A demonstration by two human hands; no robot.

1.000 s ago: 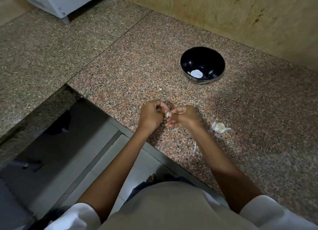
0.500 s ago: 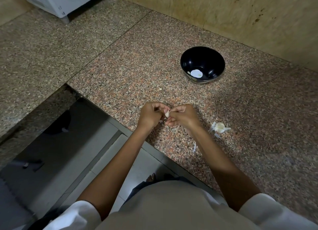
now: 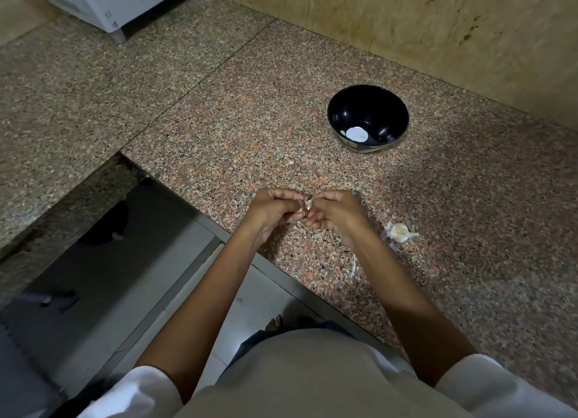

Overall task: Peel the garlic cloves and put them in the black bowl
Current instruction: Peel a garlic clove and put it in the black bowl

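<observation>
A small garlic clove [image 3: 308, 205] is pinched between my left hand [image 3: 275, 212] and my right hand [image 3: 336, 214], just above the counter near its front edge. Fingers of both hands curl round it, so most of the clove is hidden. The black bowl [image 3: 391, 111] stands farther back and to the right on the granite counter [image 3: 250, 120]; pale peeled garlic [image 3: 356, 133] lies in its bottom. To the right of my right hand lies the rest of a garlic bulb [image 3: 398, 231] with loose white skin around it.
Thin scraps of garlic skin [image 3: 353, 266] lie on the counter under my right forearm. A tan wall [image 3: 406, 26] runs behind the bowl. A white appliance [image 3: 109, 1] stands at the far left corner. The counter's front edge drops to a tiled floor [image 3: 244, 295].
Both hands stay together on the clove and have drifted slightly away from me; the fingers shifted a little around it. Bowl and bulb have not moved.
</observation>
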